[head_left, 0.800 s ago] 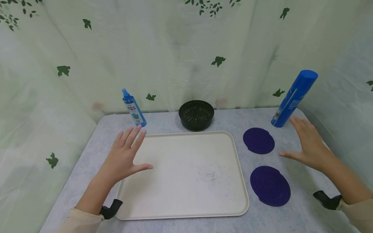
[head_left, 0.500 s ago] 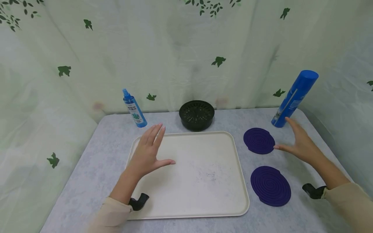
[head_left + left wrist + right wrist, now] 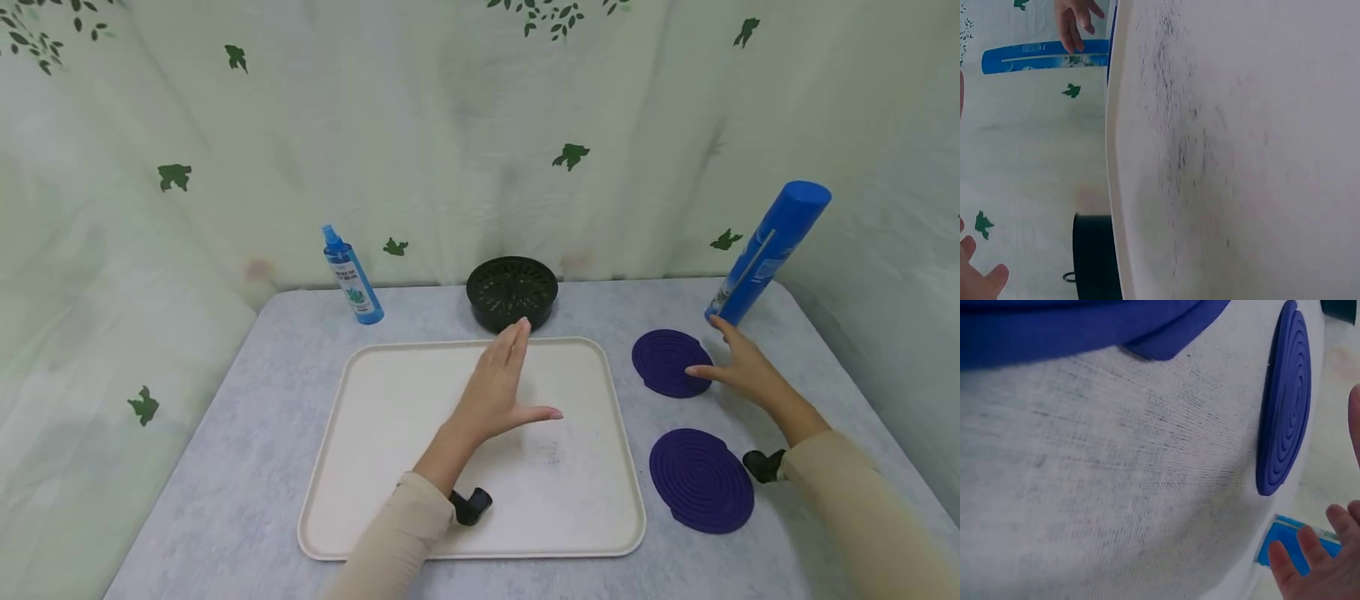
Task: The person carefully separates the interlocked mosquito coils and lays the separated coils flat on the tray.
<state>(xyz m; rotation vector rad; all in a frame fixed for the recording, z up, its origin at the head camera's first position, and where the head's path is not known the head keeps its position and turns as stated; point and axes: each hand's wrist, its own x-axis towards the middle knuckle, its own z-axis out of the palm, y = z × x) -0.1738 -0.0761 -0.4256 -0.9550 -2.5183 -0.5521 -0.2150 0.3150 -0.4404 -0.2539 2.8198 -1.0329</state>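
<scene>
My left hand (image 3: 491, 396) hovers over the cream tray (image 3: 390, 433), fingers extended, thumb spread away, holding nothing. Its fingertips overlap the front of a dark green round container with a slotted top (image 3: 512, 287) in the head view. On the right, my right hand (image 3: 742, 371) is also spread, with nothing in its grasp. Its thumb overlaps the farther purple spiral-grooved disc (image 3: 663, 358), and its fingertips show right at the base of a tall blue spray can (image 3: 772, 246). The nearer purple disc (image 3: 701, 481) lies below that hand. In the right wrist view, fingers (image 3: 1315, 550) overlap the can.
A blue spray bottle (image 3: 352, 279) stands at the back left of the grey table (image 3: 225, 433). Behind the table hangs a pale curtain (image 3: 420, 150) with green leaf prints. Dark scuffs mark the tray's surface. Both wrists carry black camera mounts.
My left hand has swept right across the tray, from near the spray bottle to in front of the green container. My right hand has shifted left, over the farther purple disc's edge.
</scene>
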